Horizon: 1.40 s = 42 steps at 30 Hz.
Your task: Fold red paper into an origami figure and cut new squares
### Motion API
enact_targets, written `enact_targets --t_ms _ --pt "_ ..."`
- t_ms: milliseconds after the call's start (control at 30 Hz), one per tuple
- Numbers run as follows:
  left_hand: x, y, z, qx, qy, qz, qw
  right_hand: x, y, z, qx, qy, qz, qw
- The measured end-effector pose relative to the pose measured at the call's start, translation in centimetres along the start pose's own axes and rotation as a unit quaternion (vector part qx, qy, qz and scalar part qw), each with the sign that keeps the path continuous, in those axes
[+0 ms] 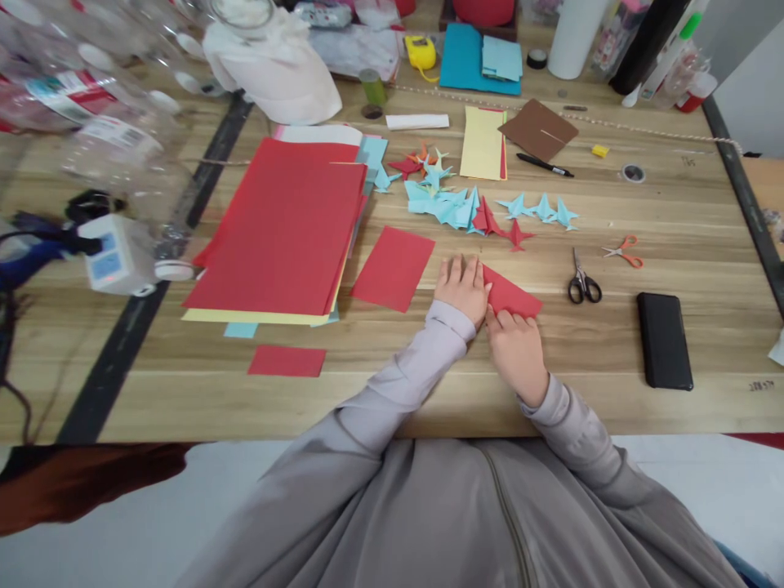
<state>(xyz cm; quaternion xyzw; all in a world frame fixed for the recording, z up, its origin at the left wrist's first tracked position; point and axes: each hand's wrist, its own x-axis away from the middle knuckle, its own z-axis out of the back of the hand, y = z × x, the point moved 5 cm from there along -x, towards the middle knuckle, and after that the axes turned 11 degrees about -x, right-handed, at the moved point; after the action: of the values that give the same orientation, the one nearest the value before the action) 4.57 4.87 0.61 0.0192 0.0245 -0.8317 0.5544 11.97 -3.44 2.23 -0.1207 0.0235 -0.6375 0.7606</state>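
On the wooden table, a red paper piece point(513, 294) lies slanted under both hands. My left hand point(462, 287) rests flat over its left end with the fingers apart. At its lower edge, my right hand point(516, 343) presses down with the fingers curled; whether they grip the paper is hidden. Left of my hands lies a loose red sheet point(394, 268), and farther left a stack of large red sheets point(287, 229) over yellow and blue ones. A small red strip point(287, 361) is in front of the stack. Folded blue paper figures point(442, 204) and red ones sit beyond my hands.
Black scissors point(584, 282), orange scissors point(625, 251) and a black phone point(665, 340) lie on the right. Farther back are a black pen point(545, 165), brown paper point(539, 131) and a yellow tape measure point(420, 52). Plastic bottles point(116, 139) and a white device point(118, 255) stand left.
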Motion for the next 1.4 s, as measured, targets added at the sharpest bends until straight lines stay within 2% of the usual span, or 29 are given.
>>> enact_targets --t_ms 167,267,400,533,667,767,967,1400 --pt "-1.4 -0.4 0.2 -0.002 -0.012 -0.004 1.0 0.0 0.0 -0.1 -0.004 0.002 0.0 1.0" --pt "-0.8 -0.9 1.0 0.004 -0.007 -0.005 1.0 -0.1 0.1 0.1 -0.012 0.001 -0.004 1.0" --pt "2.4 -0.6 1.9 0.039 0.052 -0.022 0.998 -0.5 0.8 0.4 -0.056 -0.026 -0.006 0.998" --pt "6.9 2.0 1.5 0.076 0.103 -0.11 0.986 -1.0 1.6 0.6 -0.095 -0.072 -0.009 0.993" --pt "9.4 3.8 1.1 0.06 0.169 -0.124 0.976 -1.4 1.6 0.9 -0.083 -0.106 0.004 0.991" --pt "9.8 4.3 0.8 0.069 0.174 -0.132 0.973 -1.5 0.8 1.1 -0.02 -0.121 -0.007 0.992" --pt "9.6 4.5 0.4 0.096 0.156 -0.152 0.971 -2.1 -0.5 1.4 0.087 -0.107 -0.017 0.99" --pt "9.6 5.3 -0.4 0.103 0.131 -0.132 0.977 -6.6 -0.2 2.0 0.126 -0.085 -0.007 0.988"
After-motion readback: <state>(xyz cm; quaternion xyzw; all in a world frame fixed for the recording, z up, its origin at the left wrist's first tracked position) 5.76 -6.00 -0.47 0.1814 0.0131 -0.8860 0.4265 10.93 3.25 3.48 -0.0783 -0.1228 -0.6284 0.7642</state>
